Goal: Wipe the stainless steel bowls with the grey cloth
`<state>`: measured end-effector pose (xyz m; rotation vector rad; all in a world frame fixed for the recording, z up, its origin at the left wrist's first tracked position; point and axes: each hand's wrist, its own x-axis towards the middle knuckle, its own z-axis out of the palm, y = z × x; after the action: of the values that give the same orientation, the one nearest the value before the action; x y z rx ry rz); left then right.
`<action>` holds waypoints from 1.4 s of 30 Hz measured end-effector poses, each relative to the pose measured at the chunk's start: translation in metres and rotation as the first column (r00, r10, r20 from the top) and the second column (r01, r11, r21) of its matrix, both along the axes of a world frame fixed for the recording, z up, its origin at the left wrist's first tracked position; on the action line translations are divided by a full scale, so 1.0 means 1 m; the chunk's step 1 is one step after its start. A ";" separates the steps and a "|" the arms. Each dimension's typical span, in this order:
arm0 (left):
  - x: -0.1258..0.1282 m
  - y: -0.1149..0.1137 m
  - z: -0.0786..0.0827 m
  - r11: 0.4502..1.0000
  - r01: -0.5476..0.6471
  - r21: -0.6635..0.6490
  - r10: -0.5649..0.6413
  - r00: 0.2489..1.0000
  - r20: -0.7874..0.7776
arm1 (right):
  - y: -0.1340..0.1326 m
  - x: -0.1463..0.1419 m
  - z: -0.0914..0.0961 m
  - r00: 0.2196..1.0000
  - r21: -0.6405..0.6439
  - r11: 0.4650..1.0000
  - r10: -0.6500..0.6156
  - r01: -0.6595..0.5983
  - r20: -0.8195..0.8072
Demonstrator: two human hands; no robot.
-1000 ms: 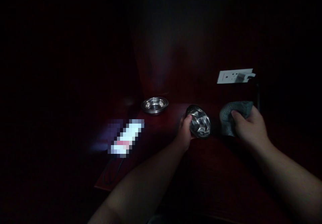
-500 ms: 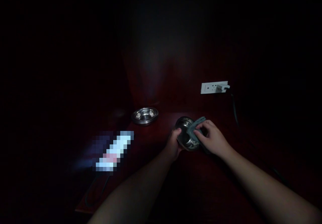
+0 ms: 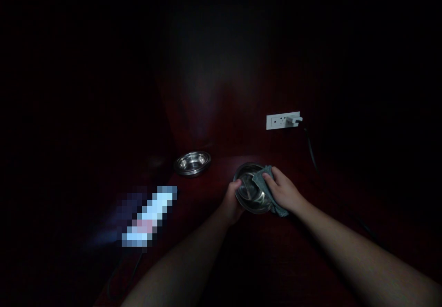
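Observation:
A shiny metal bowl (image 3: 247,189) is held tilted above the dark red surface, its inside facing me. My left hand (image 3: 232,203) grips its left side, with the thumb over the rim and the fingers hidden beneath. On the right side, my right hand (image 3: 281,189) is closed on a grey-green cloth (image 3: 265,185). The cloth drapes over the bowl's right rim, part of it against the inside and a corner hanging below. Some fingers of the right hand are hidden behind the cloth and bowl.
Nested metal bowls (image 3: 192,163) stand at the back left. A bright pixelated panel (image 3: 150,217) lies at the left, cables below it. On the back wall a white socket (image 3: 276,121) holds a plug (image 3: 294,119) with a dark cable (image 3: 311,153). The surroundings are very dark.
My right hand has shifted its hold on the cloth, now wrapping it over the bowl's right rim. The bowl has turned slightly in my left hand. The whole view has shifted a little.

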<state>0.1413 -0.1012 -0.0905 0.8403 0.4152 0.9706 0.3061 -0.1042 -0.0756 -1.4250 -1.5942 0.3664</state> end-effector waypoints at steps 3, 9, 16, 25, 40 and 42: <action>-0.003 0.000 0.001 0.998 0.055 -0.018 -0.055 0.998 -0.041 | -0.001 0.002 0.001 1.000 0.001 1.000 0.017 -0.017 0.025; -0.008 0.003 0.000 0.987 0.154 -0.034 -0.156 0.984 -0.087 | -0.005 0.006 0.005 0.996 -0.009 0.999 0.047 -0.047 0.077; -0.006 0.006 -0.001 0.986 0.135 -0.102 -0.147 0.981 -0.125 | -0.003 0.006 0.005 0.998 -0.028 0.999 0.024 -0.022 0.066; 0.001 -0.012 0.005 0.987 -0.120 0.106 0.121 0.993 -0.008 | 0.007 0.008 0.000 0.996 -0.071 0.995 -0.070 0.074 0.051; -0.002 -0.003 0.010 0.972 -0.154 0.178 0.165 0.985 -0.047 | -0.006 0.005 0.007 0.976 -0.069 0.996 -0.045 0.061 0.213; -0.003 -0.005 0.011 0.977 -0.130 0.167 0.140 0.989 -0.047 | -0.008 0.005 0.010 0.971 -0.073 0.996 -0.023 0.041 0.240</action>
<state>0.1385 -0.1058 -0.0799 1.0015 0.4518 1.1188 0.3115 -0.1125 -0.0652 -1.6011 -1.7628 0.2464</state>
